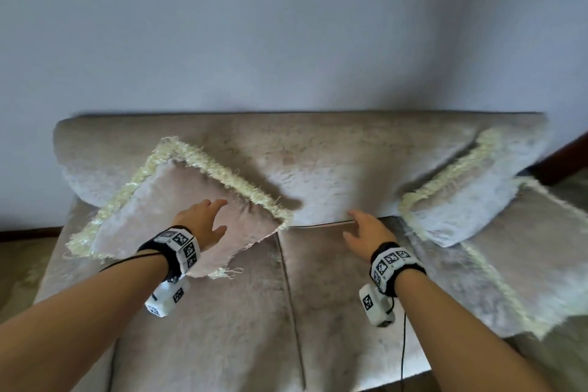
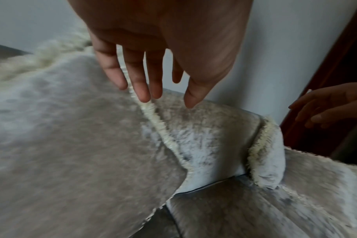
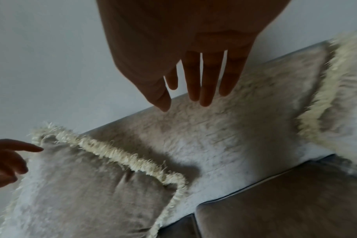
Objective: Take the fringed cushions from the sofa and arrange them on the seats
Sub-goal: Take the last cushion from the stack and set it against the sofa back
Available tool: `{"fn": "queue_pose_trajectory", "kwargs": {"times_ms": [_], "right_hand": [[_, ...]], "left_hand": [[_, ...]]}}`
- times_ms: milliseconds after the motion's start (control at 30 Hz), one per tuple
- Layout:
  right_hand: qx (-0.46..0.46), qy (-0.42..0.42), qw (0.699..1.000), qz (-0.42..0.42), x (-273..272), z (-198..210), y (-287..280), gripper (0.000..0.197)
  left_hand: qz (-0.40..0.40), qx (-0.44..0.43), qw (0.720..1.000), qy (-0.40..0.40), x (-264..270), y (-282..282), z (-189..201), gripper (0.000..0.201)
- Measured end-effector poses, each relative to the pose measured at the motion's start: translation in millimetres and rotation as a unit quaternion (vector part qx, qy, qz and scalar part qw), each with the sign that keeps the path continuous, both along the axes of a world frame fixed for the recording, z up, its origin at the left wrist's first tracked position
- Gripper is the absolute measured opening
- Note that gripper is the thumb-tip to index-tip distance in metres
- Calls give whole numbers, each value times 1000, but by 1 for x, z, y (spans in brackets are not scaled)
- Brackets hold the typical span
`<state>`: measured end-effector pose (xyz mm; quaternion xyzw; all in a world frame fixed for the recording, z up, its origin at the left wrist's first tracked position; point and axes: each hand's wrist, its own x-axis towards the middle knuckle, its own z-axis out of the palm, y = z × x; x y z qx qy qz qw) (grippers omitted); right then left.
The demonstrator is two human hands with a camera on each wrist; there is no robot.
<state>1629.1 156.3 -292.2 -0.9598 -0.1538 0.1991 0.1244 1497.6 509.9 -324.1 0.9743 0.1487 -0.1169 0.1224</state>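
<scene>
A beige fringed cushion (image 1: 165, 216) leans tilted against the backrest on the sofa's left seat. My left hand (image 1: 219, 216) is spread over its face with straight fingers and grips nothing. The left wrist view shows this hand (image 2: 167, 101) above the cushion's cream fringe (image 2: 153, 116). My right hand (image 1: 352, 224) is open and empty over the middle seat, near the crease under the backrest (image 1: 318, 149). A second fringed cushion (image 1: 461, 200) leans at the right. A third (image 1: 534, 264) lies flat beside it.
The sofa seat (image 1: 241, 321) has a seam running front to back between the hands. A pale wall (image 1: 286, 25) rises behind the backrest. Dark wood (image 1: 569, 159) stands at the far right. Floor shows at the left edge (image 1: 19, 264).
</scene>
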Motion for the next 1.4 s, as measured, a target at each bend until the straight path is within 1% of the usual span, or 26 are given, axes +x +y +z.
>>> {"fn": "queue_pose_trajectory", "kwargs": {"times_ms": [133, 200, 367, 467, 567, 767, 867, 1000, 1100, 1233, 1300, 1400], "right_hand": [[8, -14, 999, -47, -3, 21, -96, 58], [15, -24, 997, -72, -7, 29, -150, 58], [14, -34, 991, -128, -14, 48, -279, 61], [5, -50, 988, -149, -15, 56, -344, 60], [-1, -42, 983, -178, -15, 59, -396, 57], [-20, -26, 971, -235, 1, 51, -472, 58], [-23, -12, 966, -256, 8, 40, -503, 57], [-32, 8, 958, -286, 28, 32, -546, 58], [-38, 16, 948, -315, 49, 34, -579, 59], [-33, 8, 938, -344, 85, 32, -620, 59], [-27, 6, 937, -348, 105, 28, -634, 58], [-16, 12, 940, -341, 139, 12, -651, 58]], "left_hand": [[-60, -13, 998, -18, 39, -84, 15, 61], [-91, -25, 995, -27, 57, -133, 21, 60], [-152, -18, 987, -41, 102, -263, 34, 56], [-183, -33, 981, -45, 124, -331, 37, 58], [-206, -36, 977, -46, 142, -387, 41, 57], [-264, -29, 963, -41, 193, -467, 40, 58], [-294, -26, 955, -29, 223, -505, 34, 58], [-328, -51, 943, -20, 270, -558, 19, 56], [-348, -69, 935, 2, 308, -593, 13, 59], [-362, -77, 929, 8, 360, -628, 10, 64], [-367, -75, 927, 13, 381, -641, 10, 64], [-358, -62, 932, 5, 410, -653, 4, 63]]}}
